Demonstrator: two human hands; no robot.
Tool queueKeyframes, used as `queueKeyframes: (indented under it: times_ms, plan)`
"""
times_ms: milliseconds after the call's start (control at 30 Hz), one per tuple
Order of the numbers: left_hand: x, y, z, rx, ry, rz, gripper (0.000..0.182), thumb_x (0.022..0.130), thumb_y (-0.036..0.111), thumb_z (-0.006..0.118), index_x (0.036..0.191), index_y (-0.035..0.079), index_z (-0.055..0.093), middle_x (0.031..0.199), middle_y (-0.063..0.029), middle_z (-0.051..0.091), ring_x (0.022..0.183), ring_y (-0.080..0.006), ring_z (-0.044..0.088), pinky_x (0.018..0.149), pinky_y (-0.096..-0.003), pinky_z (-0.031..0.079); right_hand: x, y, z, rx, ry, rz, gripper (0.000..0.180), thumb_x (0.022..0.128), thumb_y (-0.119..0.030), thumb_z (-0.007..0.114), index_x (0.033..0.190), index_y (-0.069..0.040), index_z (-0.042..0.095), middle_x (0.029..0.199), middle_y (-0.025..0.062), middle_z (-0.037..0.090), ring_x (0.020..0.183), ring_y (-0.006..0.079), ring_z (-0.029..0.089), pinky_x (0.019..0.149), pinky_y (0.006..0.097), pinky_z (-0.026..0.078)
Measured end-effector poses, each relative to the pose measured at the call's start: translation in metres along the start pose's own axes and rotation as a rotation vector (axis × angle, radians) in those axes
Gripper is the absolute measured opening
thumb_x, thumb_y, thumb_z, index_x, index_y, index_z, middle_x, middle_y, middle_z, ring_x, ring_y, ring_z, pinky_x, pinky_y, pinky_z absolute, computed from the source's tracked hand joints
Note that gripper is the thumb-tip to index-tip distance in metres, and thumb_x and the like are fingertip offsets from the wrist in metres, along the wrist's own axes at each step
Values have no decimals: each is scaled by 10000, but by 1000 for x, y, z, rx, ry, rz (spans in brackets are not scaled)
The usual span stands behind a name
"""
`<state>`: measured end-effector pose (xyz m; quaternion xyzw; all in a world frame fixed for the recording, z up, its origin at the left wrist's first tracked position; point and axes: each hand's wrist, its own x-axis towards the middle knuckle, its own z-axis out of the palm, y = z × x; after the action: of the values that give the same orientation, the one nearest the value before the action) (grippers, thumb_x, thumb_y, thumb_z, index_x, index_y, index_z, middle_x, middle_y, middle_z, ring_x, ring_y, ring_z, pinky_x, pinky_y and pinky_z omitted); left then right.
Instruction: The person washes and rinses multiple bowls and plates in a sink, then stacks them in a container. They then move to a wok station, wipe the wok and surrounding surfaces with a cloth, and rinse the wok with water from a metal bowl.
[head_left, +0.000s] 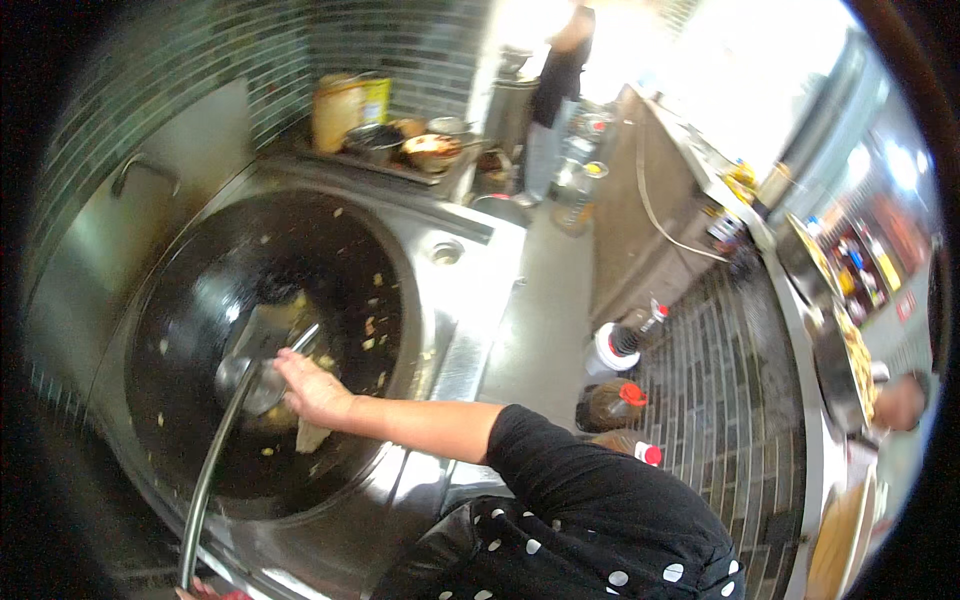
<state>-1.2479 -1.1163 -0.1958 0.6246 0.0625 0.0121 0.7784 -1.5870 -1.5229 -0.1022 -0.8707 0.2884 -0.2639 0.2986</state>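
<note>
A large dark wok (360, 270) is set into a stainless-steel stove, with oil or liquid and scattered pale food pieces inside. My right hand (319, 390) reaches over its middle, fingers around a short metal bar (306, 339); the grip is partly hidden. At the bottom edge, my left hand (202, 591) is mostly cut off and holds the lower end of a long metal handle (206, 480), which runs up over the wok. A flat grey metal blade (262, 330) and a round shiny metal piece (259, 390) lie beneath; how these parts join is unclear.
Beyond the wok, a shelf holds a yellowish jug (337, 112) and several bowls. Capped bottles (611, 405) stand along the tiled counter base. Trays of food (851, 367) line the right counter. One person (555, 97) stands at the back; another person's head (900, 401) shows at right.
</note>
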Motion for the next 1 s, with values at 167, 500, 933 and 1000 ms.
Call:
queueKeyframes:
  times_ms: [167,500,933,1000]
  plan:
    - [-47,-35,21,374,-199,385,218,871,191,580,991,30,496,804,-106,542,685,-217,540,627,-329,446,-25,-10,-16,-4,-102,64,567,774,-51,568,1312,-9,393,1415,220,309,1297,369,341,1078,378,326]
    - [-157,-35,127,241,-500,-274,581,893,256,585,1372,31,344,1096,-111,588,793,-168,578,713,-290,451,-26,-24,-74,12,-27,53,686,790,-38,591,1383,-13,249,1457,251,214,1335,385,278,1099,394,286]
    - [-302,-38,238,118,-263,-252,460,881,78,518,1291,72,310,934,-80,575,590,-147,536,426,-235,386,117,20,-247,476,689,-291,742,789,44,504,1416,50,106,1440,270,206,1346,391,245,1096,397,271]
    - [-323,-34,254,122,-161,-269,443,870,74,533,1271,65,344,902,-77,564,564,-144,528,417,-220,379,145,25,-289,466,814,-301,712,786,56,492,1405,75,139,1447,279,198,1349,383,245,1085,395,285]
